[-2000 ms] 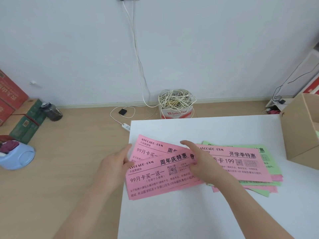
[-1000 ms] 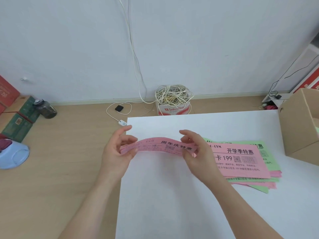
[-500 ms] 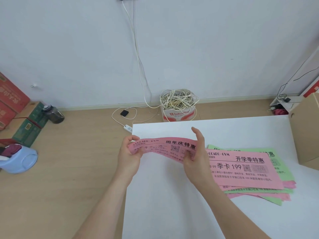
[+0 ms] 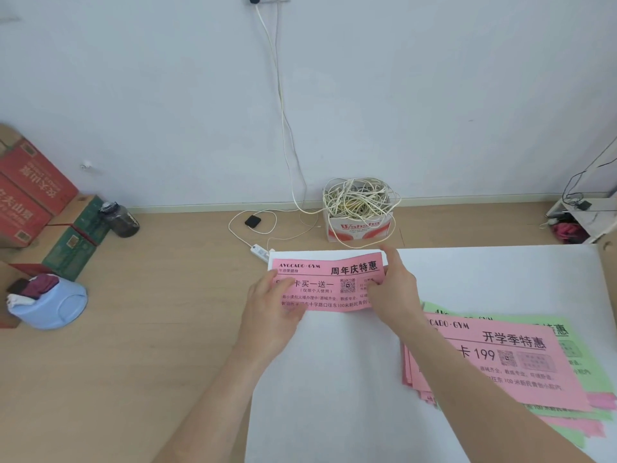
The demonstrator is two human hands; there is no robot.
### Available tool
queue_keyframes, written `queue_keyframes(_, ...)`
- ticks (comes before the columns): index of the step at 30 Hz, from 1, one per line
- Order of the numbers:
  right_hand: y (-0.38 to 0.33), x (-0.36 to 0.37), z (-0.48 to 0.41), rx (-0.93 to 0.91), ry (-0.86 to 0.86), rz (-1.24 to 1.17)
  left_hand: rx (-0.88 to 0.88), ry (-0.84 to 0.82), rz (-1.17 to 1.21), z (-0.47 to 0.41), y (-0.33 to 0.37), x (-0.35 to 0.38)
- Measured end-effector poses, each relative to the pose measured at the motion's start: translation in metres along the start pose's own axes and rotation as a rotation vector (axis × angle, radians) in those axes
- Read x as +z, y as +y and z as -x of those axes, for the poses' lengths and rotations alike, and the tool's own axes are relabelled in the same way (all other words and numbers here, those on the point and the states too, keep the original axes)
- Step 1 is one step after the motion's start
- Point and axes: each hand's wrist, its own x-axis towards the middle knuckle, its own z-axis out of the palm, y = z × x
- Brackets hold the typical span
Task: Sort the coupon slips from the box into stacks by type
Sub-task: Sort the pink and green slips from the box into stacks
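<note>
A small bundle of pink coupon slips (image 4: 329, 284) lies at the far left corner of the white table (image 4: 334, 379). My left hand (image 4: 270, 312) holds its left end, fingers over the print. My right hand (image 4: 395, 290) pinches its right end, with the thumb on top and the index finger along the right edge. To the right sits a mixed pile with a larger pink slip (image 4: 507, 359) on top and green slips (image 4: 577, 332) sticking out beneath it. Only a sliver of the cardboard box (image 4: 609, 262) shows at the right edge.
Beyond the table, on the wooden floor, are a carton of tangled white cables (image 4: 359, 212), a power strip (image 4: 258, 252), red and green cartons (image 4: 30, 202), a dark jug (image 4: 122, 220) and a light blue basin (image 4: 50, 304). A low shelf (image 4: 584, 218) stands far right.
Both hands lifted the pink slips off the middle of the table, held them bowed in the air, then carried them to the far left corner, where they now lie flat.
</note>
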Motion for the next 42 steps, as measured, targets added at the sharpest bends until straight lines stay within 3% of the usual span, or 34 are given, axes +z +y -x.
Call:
queue_keyframes(5, 0.003, 0.009, -0.005, -0.028, 0.006, 0.047, 0.053, -0.076, -0.119, -0.003, -0.006, 0.003)
queue_keyframes(12, 0.003, -0.011, 0.000, -0.080, -0.012, 0.426, 0.073, -0.031, -0.167, -0.006, -0.007, 0.007)
queue_keyframes(18, 0.021, -0.112, 0.053, -0.015, -0.106, 0.490, 0.133, 0.020, -0.182, 0.000, 0.012, -0.003)
queue_keyframes(21, 0.050, -0.158, 0.088, 0.090, -0.101, 0.526, 0.269, 0.018, -0.076, 0.025, 0.055, 0.004)
queue_keyframes(24, 0.083, -0.178, 0.104, 0.212, -0.068, 0.510, 0.503, -0.266, -0.059, 0.059, 0.114, 0.040)
queue_keyframes(27, 0.109, -0.183, 0.106, 0.260, -0.051, 0.467, 0.576, -0.436, -0.237, 0.073, 0.151, 0.081)
queue_keyframes(33, 0.137, -0.192, 0.101, 0.181, -0.006, 0.440, 0.553, -0.433, -0.442, 0.082, 0.172, 0.107)
queue_keyframes(37, 0.148, -0.198, 0.105, 0.166, -0.022, 0.231, 0.518, -0.479, -0.412, 0.109, 0.172, 0.099)
queue_keyframes(42, 0.158, -0.204, 0.106, 0.153, -0.005, 0.109, 0.501, -0.379, -0.375, 0.126, 0.180, 0.090)
